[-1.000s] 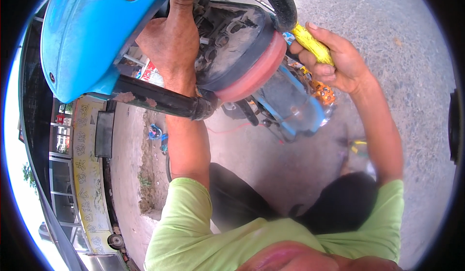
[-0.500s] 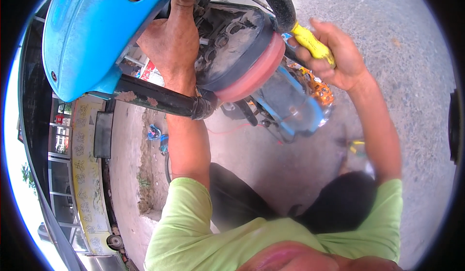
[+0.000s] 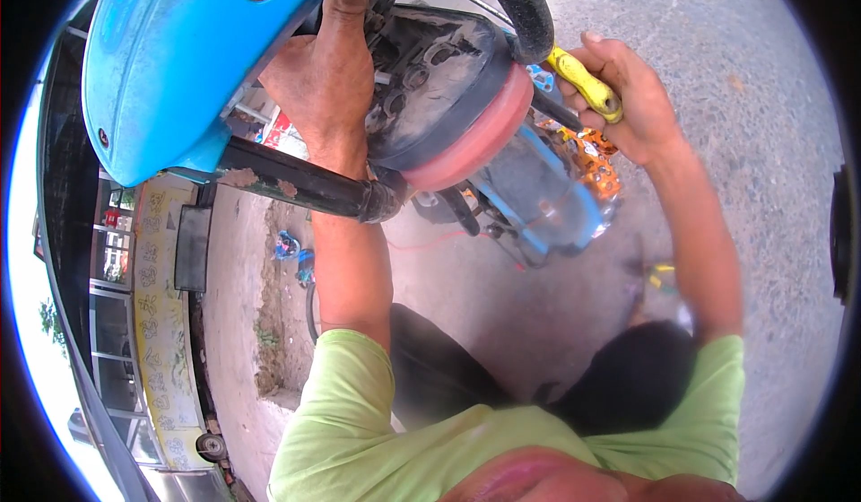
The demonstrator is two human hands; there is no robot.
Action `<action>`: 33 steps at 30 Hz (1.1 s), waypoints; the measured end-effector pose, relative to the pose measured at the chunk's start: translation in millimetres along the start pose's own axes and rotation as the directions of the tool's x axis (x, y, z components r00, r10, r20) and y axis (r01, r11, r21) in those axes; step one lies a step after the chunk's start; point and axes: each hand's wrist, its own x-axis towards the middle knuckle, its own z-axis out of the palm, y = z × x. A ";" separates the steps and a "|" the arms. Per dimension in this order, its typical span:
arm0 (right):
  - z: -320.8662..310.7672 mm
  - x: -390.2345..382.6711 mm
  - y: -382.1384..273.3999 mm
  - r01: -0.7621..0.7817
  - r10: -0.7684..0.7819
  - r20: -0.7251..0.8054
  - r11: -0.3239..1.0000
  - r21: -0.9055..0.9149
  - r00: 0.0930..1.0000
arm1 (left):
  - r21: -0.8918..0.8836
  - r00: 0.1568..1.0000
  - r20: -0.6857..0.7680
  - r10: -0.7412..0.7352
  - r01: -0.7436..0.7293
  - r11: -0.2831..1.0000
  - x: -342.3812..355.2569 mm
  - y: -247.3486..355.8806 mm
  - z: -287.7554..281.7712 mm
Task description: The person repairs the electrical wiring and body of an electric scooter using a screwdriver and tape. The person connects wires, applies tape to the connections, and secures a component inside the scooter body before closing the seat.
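Observation:
My left hand [image 3: 336, 89] reaches up beside the edge of a blue plastic panel [image 3: 179, 62]. Its thumb lies along dark mechanical parts; the fingers curl out of sight, so what they grip is hidden. In my right hand [image 3: 641, 103] is a yellow-handled screwdriver [image 3: 585, 80], the fingers closed round the handle. Its front end meets a curved black tube [image 3: 516, 8], and its shaft cannot be seen. Between my hands sits a dusty dark housing [image 3: 439, 71] with a red rounded rim [image 3: 480, 143].
A black bar [image 3: 291, 179] with worn paint crosses over my left wrist. Lower down are a blurred blue-edged part [image 3: 547, 192] and an orange patterned wrapping [image 3: 599, 165]. A thin red wire [image 3: 430, 242] hangs below the housing. A yellow signboard [image 3: 161, 323] stands at the left.
My right hand has turned the yellow handle slightly, its rear end now facing more toward me, and shifted a little to the right. My left hand has barely moved.

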 end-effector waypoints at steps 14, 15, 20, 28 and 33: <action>19.5 -4.8 14.4 0.381 -0.710 -0.019 0.400 -0.833 0.704 | -0.077 0.998 0.054 -0.012 0.016 0.997 -6.5 -8.2 -4.5; 20.3 -6.2 12.3 0.244 -0.426 -0.164 0.747 -0.619 0.890 | -0.075 0.998 0.055 -0.017 0.021 0.997 -6.8 -9.3 -4.6; 9.1 -5.2 12.3 0.103 -0.152 -0.054 0.852 -0.513 0.987 | -0.057 0.997 0.072 -0.035 0.040 0.998 -6.5 -11.7 -7.9; 26.3 -3.8 17.3 0.292 -0.535 -0.110 0.608 -0.738 0.837 | -0.270 0.990 0.099 0.099 -0.069 0.960 -7.4 -8.6 -2.8; 19.1 -5.7 7.5 0.251 -0.374 -0.044 0.702 -0.666 0.927 | -0.144 0.988 0.089 0.123 -0.109 0.983 -10.7 -5.8 -8.4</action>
